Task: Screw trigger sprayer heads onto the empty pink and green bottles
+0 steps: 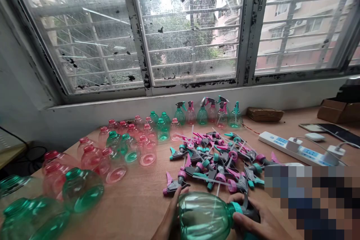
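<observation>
At the bottom edge my left hand (168,219) is wrapped round the base of a clear green plastic bottle (204,215) that lies on its side. My right hand (260,221) grips the grey and teal spray trigger head (247,210) sitting on the bottle's neck. Just beyond my hands a pile of loose pink, teal and grey spray heads (216,159) with white dip tubes lies on the wooden table (140,198).
Several open pink and green bottles (126,146) stand at the left. Several bottles with spray heads fitted (209,112) line the wall under the window. At the right lie a white power strip (298,150) with plugs, a phone (334,131) and cardboard boxes (339,109).
</observation>
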A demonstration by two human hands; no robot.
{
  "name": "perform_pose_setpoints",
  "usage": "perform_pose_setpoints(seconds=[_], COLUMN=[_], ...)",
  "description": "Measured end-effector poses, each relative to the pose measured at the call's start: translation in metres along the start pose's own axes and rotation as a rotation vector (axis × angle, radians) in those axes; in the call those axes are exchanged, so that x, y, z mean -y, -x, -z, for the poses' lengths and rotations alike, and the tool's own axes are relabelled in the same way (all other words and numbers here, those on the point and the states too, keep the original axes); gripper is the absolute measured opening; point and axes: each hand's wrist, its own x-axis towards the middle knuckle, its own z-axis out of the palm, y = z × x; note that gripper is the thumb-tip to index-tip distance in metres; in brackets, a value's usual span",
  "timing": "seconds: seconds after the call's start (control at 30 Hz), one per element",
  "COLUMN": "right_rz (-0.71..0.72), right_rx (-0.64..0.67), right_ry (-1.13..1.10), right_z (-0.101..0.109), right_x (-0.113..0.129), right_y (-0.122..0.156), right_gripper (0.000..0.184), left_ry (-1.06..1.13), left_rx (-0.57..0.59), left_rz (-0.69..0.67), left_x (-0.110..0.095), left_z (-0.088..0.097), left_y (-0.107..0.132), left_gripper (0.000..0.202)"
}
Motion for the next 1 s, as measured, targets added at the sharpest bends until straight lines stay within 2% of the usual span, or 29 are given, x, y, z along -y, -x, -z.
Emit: perform_pose_setpoints(seconds=[0.13,0.23,0.37,0.53,0.67,0.87,1.0], right_rz=[-0.003,0.009,0.036,0.035,0.008,0.052,0.026], right_rx=[0.002,0.033,0.056,0.036,0.043,0.033,0.020], right_ry=[0.010,0.037,0.075,0.073,0.063,0.114,0.090], right_z=[0.001,0.001,0.000,-0.001,-0.002,-0.003,-0.004], right_x=[-0.001,0.000,0.000,0.000,0.003,0.005,0.008], right_y=[0.000,0.000,-0.001,-0.001,0.000,0.001,0.001], right_gripper=[0.065,0.065,0.063,0.063,0.064,0.064,0.066], left_ry=[-0.010,-0.015,-0.021,-0.040,-0.054,-0.047,-0.037], left_rx=[0.009,0.019,0.009,-0.017,-0.046,-0.065,-0.063], left_rz=[-0.014,-0.008,-0.004,-0.048,-0.065,-0.012,0.019], left_x=[0.004,0.010,0.012,0.005,0.004,0.015,0.013], left_z=[-0.002,-0.008,-0.012,-0.006,-0.003,-0.006,-0.003], left_y=[0.003,-0.010,-0.025,0.001,0.013,-0.017,-0.013], left_gripper=[0.094,0.101,0.097,0.084,0.092,0.084,0.085])
